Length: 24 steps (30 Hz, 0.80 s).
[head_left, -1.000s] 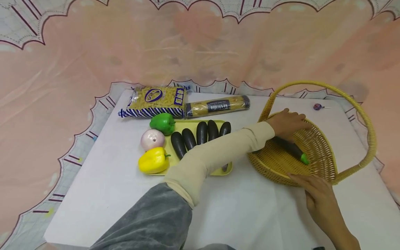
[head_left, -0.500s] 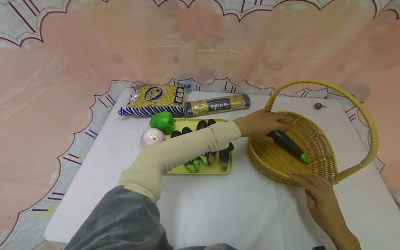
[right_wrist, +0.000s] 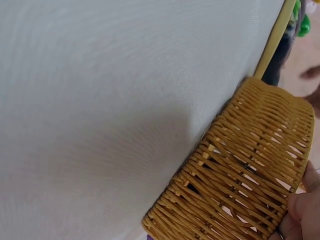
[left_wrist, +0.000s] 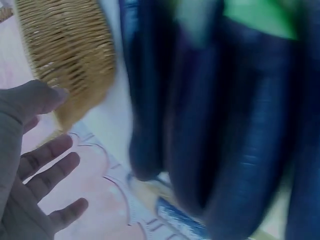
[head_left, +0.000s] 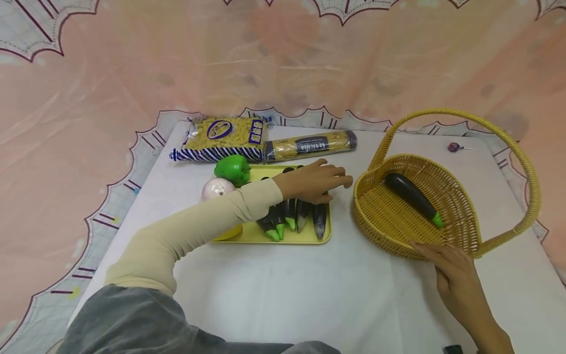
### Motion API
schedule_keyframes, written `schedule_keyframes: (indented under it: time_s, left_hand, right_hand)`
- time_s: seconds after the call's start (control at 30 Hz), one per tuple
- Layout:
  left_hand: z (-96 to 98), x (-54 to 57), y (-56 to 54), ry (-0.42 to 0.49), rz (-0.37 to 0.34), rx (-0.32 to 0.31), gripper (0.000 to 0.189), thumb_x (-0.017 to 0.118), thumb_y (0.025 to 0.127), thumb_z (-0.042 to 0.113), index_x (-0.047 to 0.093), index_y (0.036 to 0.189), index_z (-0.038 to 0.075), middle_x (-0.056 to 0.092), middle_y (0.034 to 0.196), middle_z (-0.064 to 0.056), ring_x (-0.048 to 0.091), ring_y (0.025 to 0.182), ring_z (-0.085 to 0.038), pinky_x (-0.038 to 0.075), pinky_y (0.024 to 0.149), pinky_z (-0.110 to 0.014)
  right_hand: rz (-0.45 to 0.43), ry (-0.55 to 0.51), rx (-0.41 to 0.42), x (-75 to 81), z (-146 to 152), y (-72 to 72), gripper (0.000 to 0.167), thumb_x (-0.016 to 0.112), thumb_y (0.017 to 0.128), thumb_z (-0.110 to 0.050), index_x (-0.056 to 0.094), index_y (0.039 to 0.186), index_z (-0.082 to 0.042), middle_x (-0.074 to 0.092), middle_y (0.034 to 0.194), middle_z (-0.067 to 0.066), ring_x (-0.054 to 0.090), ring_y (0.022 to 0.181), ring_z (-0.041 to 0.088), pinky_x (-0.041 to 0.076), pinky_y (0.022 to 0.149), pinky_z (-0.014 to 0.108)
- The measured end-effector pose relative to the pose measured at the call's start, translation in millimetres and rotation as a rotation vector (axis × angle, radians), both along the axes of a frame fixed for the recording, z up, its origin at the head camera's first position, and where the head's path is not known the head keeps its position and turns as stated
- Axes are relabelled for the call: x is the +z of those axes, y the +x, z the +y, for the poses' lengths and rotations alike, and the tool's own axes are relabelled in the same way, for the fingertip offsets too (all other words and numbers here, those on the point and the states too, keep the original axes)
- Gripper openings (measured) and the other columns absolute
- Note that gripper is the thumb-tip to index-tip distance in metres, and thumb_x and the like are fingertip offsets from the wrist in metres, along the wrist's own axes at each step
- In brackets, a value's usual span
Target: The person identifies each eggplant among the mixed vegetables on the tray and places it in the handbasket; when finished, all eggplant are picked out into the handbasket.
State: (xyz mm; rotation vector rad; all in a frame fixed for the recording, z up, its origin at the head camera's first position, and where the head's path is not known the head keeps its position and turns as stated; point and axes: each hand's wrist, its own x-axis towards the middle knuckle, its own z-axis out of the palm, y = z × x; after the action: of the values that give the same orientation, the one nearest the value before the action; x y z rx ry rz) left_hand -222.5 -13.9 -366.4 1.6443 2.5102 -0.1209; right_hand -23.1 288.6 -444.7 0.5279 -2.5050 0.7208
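Observation:
A yellow wicker basket (head_left: 376, 236) with a tall arched handle stands on the right, one black eggplant (head_left: 411, 196) with a green tip lying in it. At its near rim, my right hand (head_left: 457, 278) grips the wickerwork (right_wrist: 235, 170), with fingers over the edge. My left hand (head_left: 314, 181) holds nothing and hovers over the yellow tray (head_left: 292, 241), fingers spread and pointing toward the basket. Several more eggplants (head_left: 319, 221) lie side by side in the tray, partly hidden under that hand and sleeve. Close by in the left wrist view are dark, blurred eggplants (left_wrist: 250, 130).
Left of the tray are a green bell pepper (head_left: 233, 169), a pinkish-white onion (head_left: 216, 188) and a mostly hidden yellow pepper (head_left: 232, 233). A pasta bag (head_left: 225, 137) and a spaghetti pack (head_left: 311, 146) lie behind. A lollipop (head_left: 454, 147) sits behind the basket.
My left hand has let go of the eggplant in the basket and moved left, out over the tray. The right hand has stayed at the basket rim.

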Motion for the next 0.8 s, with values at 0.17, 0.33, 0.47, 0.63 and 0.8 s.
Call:
schedule_keyframes:
  time_s: [0.17, 0.33, 0.47, 0.63, 0.8]
  left_hand:
    - [-17.5, -8.8, 2.8, -0.09, -0.063, 0.032, 0.042, 0.067, 0.092, 0.018, 0.053, 0.131, 0.023, 0.048, 0.135, -0.003, 0.044, 0.131, -0.025, 0.023, 0.115, -0.056]
    - [-24.6, -16.3, 1.3, -0.129, -0.094, 0.066, 0.041, 0.068, 0.089, 0.016, 0.058, 0.127, 0.026, 0.047, 0.139, -0.002, 0.036, 0.138, -0.024, 0.02, 0.115, -0.059]
    - [-20.2, -20.7, -2.0, -0.136, -0.099, 0.061, 0.041, 0.071, 0.089, 0.021, 0.059, 0.128, 0.029, 0.046, 0.14, -0.002, 0.035, 0.138, -0.024, 0.019, 0.115, -0.061]
    - [-12.6, -29.1, -6.9, -0.17, -0.068, 0.038, 0.043, 0.073, 0.088, 0.023, 0.061, 0.128, 0.031, 0.051, 0.133, -0.001, 0.04, 0.131, -0.023, 0.019, 0.115, -0.06]
    - [-11.9, -33.8, -8.4, -0.212, -0.061, 0.049, 0.047, 0.072, 0.089, 0.02, 0.06, 0.132, 0.032, 0.05, 0.134, -0.003, 0.041, 0.131, -0.023, 0.018, 0.115, -0.061]
  right_hand:
    - [0.008, -0.005, 0.001, 0.5, 0, 0.2, 0.07, 0.057, 0.066, 0.037, 0.072, 0.117, -0.008, 0.071, 0.101, 0.011, 0.054, 0.096, 0.023, 0.023, 0.101, 0.015]
    - [0.01, -0.001, -0.001, 0.6, 0, 0.3, 0.07, 0.056, 0.065, 0.037, 0.072, 0.116, -0.008, 0.071, 0.101, 0.011, 0.054, 0.096, 0.022, 0.023, 0.101, 0.015]
    - [0.008, 0.002, -0.005, 0.5, 1, 0.5, 0.071, 0.057, 0.065, 0.037, 0.072, 0.117, -0.009, 0.07, 0.101, 0.011, 0.054, 0.096, 0.022, 0.023, 0.101, 0.015]
    - [0.005, -0.004, -0.007, 0.4, 0, 1.0, 0.071, 0.056, 0.066, 0.037, 0.072, 0.118, -0.008, 0.07, 0.1, 0.012, 0.053, 0.096, 0.022, 0.023, 0.1, 0.015]
    - [0.005, -0.002, -0.001, 1.6, -1, 1.1, 0.069, 0.056, 0.067, 0.036, 0.072, 0.118, -0.008, 0.07, 0.1, 0.012, 0.054, 0.096, 0.023, 0.023, 0.1, 0.016]
